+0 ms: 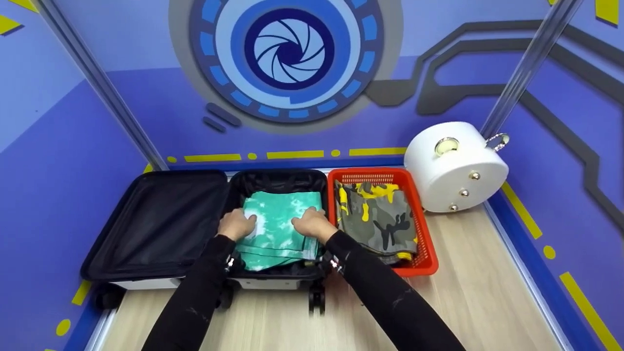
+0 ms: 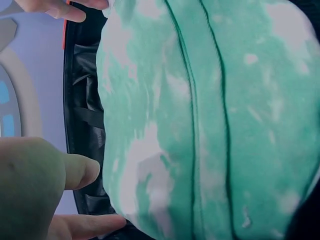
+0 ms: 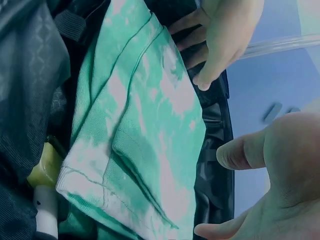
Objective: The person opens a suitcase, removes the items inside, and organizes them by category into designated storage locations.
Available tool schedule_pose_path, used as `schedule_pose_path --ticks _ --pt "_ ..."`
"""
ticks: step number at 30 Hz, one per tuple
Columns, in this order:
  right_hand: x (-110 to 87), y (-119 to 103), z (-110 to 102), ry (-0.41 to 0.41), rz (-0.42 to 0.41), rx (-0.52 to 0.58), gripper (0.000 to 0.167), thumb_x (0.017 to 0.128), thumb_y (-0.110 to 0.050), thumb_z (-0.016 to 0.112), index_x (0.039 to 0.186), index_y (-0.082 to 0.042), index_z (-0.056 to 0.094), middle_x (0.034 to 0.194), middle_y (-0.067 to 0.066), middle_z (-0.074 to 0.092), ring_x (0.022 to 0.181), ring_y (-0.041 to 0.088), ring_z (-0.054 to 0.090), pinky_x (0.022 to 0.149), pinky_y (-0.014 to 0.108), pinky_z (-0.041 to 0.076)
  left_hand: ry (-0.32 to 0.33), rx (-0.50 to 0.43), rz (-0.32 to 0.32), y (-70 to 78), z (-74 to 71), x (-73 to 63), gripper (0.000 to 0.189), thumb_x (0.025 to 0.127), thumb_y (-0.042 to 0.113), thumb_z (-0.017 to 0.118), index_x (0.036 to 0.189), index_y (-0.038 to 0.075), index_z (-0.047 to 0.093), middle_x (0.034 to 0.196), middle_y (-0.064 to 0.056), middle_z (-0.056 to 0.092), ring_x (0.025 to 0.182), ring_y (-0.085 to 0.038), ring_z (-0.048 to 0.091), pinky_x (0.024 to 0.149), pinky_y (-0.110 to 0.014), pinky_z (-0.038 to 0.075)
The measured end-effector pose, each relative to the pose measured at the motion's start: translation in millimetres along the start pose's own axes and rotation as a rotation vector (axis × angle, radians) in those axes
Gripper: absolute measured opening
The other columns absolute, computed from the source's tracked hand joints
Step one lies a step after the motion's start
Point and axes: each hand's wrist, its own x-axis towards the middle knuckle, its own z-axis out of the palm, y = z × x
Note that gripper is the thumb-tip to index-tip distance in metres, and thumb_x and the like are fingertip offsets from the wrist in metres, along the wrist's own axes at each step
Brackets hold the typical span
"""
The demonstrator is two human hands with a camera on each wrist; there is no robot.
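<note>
A folded green-and-white tie-dye garment (image 1: pixel 275 226) lies in the right half of an open black-lined suitcase (image 1: pixel 280 179). My left hand (image 1: pixel 236 224) is at its left edge, and my right hand (image 1: pixel 313 224) at its right edge. In the left wrist view, the left thumb and forefinger (image 2: pixel 100 224) are extended and spread apart beside the cloth. The right wrist view shows the right hand (image 3: pixel 295 170) with thumb and forefinger likewise apart near the cloth's edge. There the other hand's fingers (image 3: pixel 192 37) rest along the garment's side. Fingertips under the cloth are hidden.
The suitcase's other half (image 1: pixel 165 219) lies open on the left. To the right, a red basket (image 1: pixel 429 263) holds folded camouflage clothing (image 1: pixel 385 222). A white round case (image 1: pixel 453 165) stands in the back right corner. Small yellow-green (image 3: pixel 45 167) and white (image 3: pixel 46 210) items show beside the garment.
</note>
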Motion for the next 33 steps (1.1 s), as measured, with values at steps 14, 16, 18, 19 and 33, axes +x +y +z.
schedule_pose_path --ticks 14,16,18,19,33 --pt "11.5 6.0 2.6 0.089 -0.003 -0.011 0.07 0.113 -0.032 0.055 0.172 -0.003 0.032 0.175 0.031 0.03 0.149 0.041 0.052 0.117 0.049 0.048 -0.049 -0.022 -0.052 2.6 2.4 -1.1 0.07 0.111 0.03 0.05 0.166 -0.011 0.034 0.162 -0.039 0.048 0.151 -0.058 0.048 0.124 -0.064 0.043" --pt "10.9 6.5 2.0 0.114 -0.015 -0.03 0.062 0.113 -0.026 0.055 0.17 -0.006 0.04 0.173 0.028 0.036 0.151 0.04 0.051 0.118 0.047 0.047 -0.056 -0.024 -0.063 2.7 3.4 1.7 0.072 0.109 0.024 0.05 0.168 -0.01 0.029 0.163 -0.04 0.047 0.151 -0.058 0.047 0.124 -0.063 0.044" --pt "10.2 7.2 1.9 0.145 -0.031 -0.033 0.057 0.111 -0.021 0.056 0.166 -0.007 0.048 0.17 0.025 0.04 0.15 0.039 0.052 0.116 0.046 0.048 -0.059 -0.02 -0.075 2.2 3.8 3.9 0.075 0.105 0.019 0.051 0.169 -0.01 0.025 0.163 -0.04 0.047 0.151 -0.059 0.046 0.124 -0.063 0.044" --pt "10.4 7.0 2.3 0.161 -0.039 -0.025 0.056 0.111 -0.019 0.056 0.165 -0.008 0.049 0.17 0.024 0.041 0.151 0.039 0.052 0.116 0.046 0.048 -0.057 -0.015 -0.082 1.9 3.4 4.6 0.077 0.104 0.018 0.051 0.17 -0.011 0.023 0.162 -0.04 0.047 0.151 -0.059 0.046 0.124 -0.063 0.044" --pt "5.9 6.2 10.8 0.101 -0.069 0.067 0.067 0.107 -0.014 0.06 0.171 -0.015 0.04 0.167 0.024 0.049 0.125 0.04 0.062 0.085 0.043 0.045 0.041 -0.025 -0.082 14.2 -3.7 -6.5 0.034 0.096 0.017 0.059 0.121 -0.004 0.067 0.125 -0.028 0.071 0.119 -0.048 0.067 0.102 -0.057 0.054"
